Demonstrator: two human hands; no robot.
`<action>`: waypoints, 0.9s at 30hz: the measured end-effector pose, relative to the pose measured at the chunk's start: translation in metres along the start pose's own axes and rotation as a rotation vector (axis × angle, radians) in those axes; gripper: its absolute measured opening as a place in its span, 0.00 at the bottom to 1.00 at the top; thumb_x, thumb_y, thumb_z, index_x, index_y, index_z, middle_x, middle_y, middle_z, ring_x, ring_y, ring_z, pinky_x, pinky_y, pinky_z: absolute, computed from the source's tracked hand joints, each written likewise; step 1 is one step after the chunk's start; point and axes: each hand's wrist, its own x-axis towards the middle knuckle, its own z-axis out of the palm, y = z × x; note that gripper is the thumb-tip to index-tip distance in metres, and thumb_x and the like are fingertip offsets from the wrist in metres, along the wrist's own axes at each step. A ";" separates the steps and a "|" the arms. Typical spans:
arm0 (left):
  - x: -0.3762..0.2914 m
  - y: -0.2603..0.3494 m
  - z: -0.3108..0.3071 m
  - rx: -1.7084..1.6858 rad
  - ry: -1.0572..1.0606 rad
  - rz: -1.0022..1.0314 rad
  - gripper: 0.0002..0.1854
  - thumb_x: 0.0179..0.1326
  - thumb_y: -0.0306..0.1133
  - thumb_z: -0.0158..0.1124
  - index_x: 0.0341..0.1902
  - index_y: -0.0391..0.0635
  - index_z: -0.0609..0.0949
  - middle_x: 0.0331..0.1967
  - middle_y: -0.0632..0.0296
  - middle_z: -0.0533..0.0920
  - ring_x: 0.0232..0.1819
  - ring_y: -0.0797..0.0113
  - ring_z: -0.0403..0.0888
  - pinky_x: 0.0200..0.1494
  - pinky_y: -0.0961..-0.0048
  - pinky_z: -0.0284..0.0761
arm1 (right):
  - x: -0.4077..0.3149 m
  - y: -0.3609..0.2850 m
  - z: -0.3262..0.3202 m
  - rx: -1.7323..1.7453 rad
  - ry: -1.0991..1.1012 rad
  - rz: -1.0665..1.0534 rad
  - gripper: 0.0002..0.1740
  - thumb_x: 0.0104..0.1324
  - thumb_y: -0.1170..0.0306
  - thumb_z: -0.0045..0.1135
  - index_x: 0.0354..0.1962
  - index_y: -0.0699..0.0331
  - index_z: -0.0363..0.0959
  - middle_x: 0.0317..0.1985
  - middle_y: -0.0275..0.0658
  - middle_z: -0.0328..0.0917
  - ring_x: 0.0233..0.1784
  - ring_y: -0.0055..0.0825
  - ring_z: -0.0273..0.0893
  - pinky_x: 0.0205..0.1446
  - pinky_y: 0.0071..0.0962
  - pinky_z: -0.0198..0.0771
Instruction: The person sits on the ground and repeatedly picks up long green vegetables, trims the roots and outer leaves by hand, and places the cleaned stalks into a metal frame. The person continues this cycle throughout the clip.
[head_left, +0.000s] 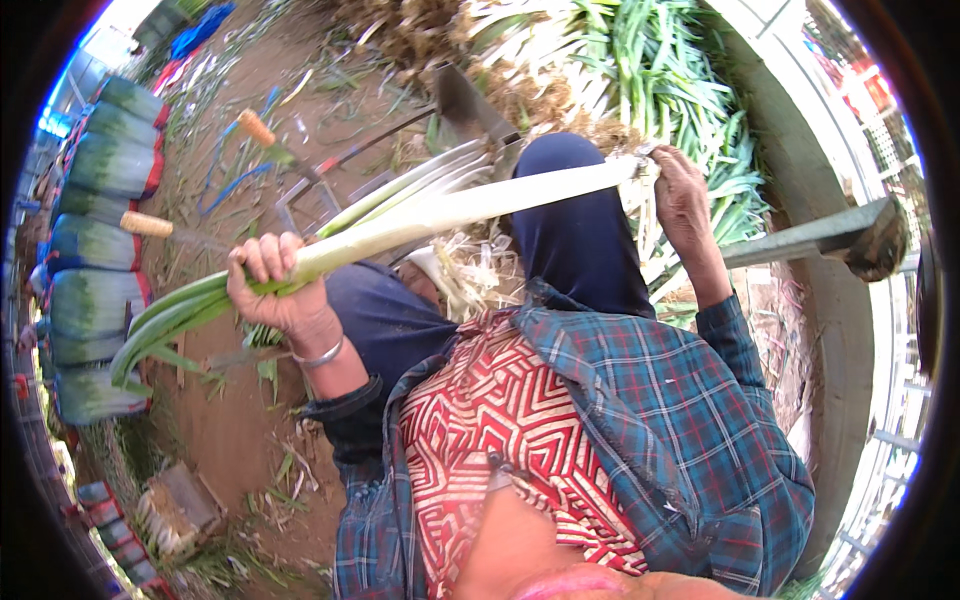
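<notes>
My left hand (274, 285) is closed around a long leek (450, 210) where its white stalk turns green, and the green leaves droop to the left. At the stalk's root end, my right hand (681, 191) has its fingertips against the trimmed tip. Whether something small is pinched there cannot be told. The stalk crosses above my knees. Just beyond it, peeled outer leaves (420, 184) fan out near a metal stand (472, 105). Below the stalk, a pile of pale peelings (476, 274) lies between my legs.
A heap of leeks (637, 67) with roots lies at the top right. Two wooden-handled blades, one with its handle (146, 224) at left, stand near the metal frame. Packed bundles (97, 307) line the far left. A metal bar (810, 232) juts out at right; a box (180, 506) sits lower left.
</notes>
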 end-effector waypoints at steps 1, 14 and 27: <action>0.000 0.001 -0.002 -0.017 0.010 0.011 0.19 0.70 0.33 0.57 0.22 0.54 0.64 0.18 0.73 0.62 0.23 0.76 0.60 0.35 0.72 0.61 | 0.001 -0.018 -0.002 0.088 0.115 -0.139 0.21 0.63 0.83 0.51 0.53 0.62 0.80 0.54 0.46 0.81 0.63 0.45 0.76 0.68 0.39 0.67; 0.001 0.000 -0.020 0.034 0.070 0.040 0.12 0.73 0.36 0.56 0.34 0.45 0.82 0.18 0.70 0.67 0.21 0.73 0.64 0.31 0.70 0.65 | 0.040 -0.191 0.063 0.417 0.074 -0.759 0.14 0.55 0.64 0.73 0.38 0.56 0.81 0.39 0.30 0.81 0.46 0.34 0.79 0.55 0.36 0.70; -0.003 -0.002 -0.015 0.005 0.132 0.043 0.11 0.70 0.36 0.59 0.32 0.46 0.80 0.19 0.70 0.65 0.24 0.72 0.62 0.35 0.69 0.65 | 0.021 -0.199 0.023 0.721 -0.404 -1.010 0.26 0.53 0.55 0.73 0.47 0.59 0.81 0.53 0.40 0.76 0.59 0.41 0.75 0.62 0.43 0.71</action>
